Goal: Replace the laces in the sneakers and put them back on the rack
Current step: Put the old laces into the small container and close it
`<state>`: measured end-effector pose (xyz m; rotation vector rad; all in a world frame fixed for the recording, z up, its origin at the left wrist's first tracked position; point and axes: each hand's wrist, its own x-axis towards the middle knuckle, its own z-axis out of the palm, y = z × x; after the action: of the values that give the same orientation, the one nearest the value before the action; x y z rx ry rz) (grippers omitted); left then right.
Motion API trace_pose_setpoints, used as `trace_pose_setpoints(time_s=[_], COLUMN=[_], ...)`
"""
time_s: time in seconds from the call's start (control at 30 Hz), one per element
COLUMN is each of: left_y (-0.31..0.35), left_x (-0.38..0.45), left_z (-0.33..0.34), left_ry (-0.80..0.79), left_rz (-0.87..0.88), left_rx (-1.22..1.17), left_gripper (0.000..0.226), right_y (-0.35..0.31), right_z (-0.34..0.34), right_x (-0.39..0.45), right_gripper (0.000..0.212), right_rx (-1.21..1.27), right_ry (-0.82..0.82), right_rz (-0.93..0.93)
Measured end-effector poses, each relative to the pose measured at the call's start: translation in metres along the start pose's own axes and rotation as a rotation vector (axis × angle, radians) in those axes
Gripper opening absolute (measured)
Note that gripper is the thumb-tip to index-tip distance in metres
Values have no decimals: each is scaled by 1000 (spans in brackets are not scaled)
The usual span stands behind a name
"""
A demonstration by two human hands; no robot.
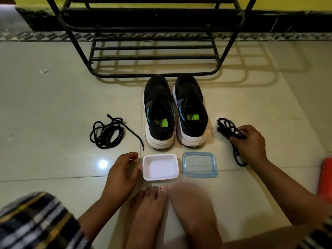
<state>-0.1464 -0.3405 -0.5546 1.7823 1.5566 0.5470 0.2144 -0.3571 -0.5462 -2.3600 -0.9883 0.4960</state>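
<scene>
The right hand grips a bunch of black lace, beside the two sneakers on the floor. The left hand is loosely open, touching a white tub. Another lace lies left. Laces look soft and floppy, so pinch the stiff tip. The black rack stands behind, by a yellow wall.

head view, looking steeply down, close floor

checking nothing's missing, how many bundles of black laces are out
2: one lace bundle loose on the floor left of the sneakers, another bundle gripped in the right hand. None seems hidden.
</scene>
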Motion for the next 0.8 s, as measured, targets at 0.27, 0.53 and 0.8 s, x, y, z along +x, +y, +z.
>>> trace_pose_setpoints(time_s=[0.27,0.53,0.8], left_y=[0,1,-5], left_x=[0,-4,-7], left_z=[-2,1,8], left_ry=[-13,-34,-79], left_rz=[4,41,11], left_rx=[-27,-60,-90], left_gripper=[35,34,37], right_y=[-85,-102,-97], right_z=[-1,55,81], right_x=[-76,-100,-101], right_gripper=[32,23,7], right_rx=[291,84,-390], right_ry=[-211,-501,-273], right_rz=[-427,-758,-1269])
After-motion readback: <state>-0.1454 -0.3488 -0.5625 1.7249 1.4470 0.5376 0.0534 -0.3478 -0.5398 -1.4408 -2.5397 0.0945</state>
